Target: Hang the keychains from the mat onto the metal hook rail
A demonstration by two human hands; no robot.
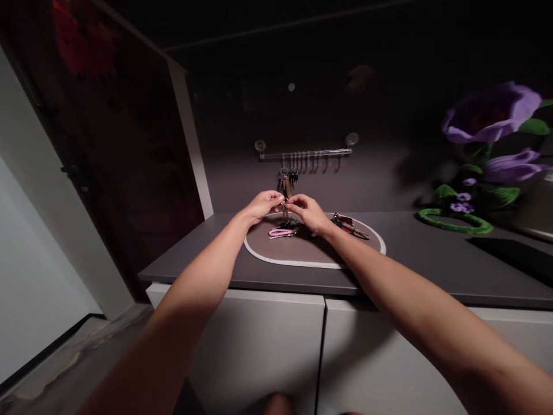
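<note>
My left hand (262,206) and my right hand (309,213) meet over an oval mat with their fingertips pinched together. Between them is a small metal key ring (284,202), partly covered by the fingers; I cannot make out its details. Just below lie dark keys and a pink strap (280,233) on the mat (298,253). To the right of my right wrist sits another bunch of keys (355,230) with red and green pieces. Behind my hands, keys (294,176) hang from a clear hook rail (309,154) on the wall.
The mat rests on a grey countertop (194,256) above white cabinet doors (259,346). At the right stand purple fabric flowers (492,115) with a green ring base (453,222). A dark door (103,150) is on the left.
</note>
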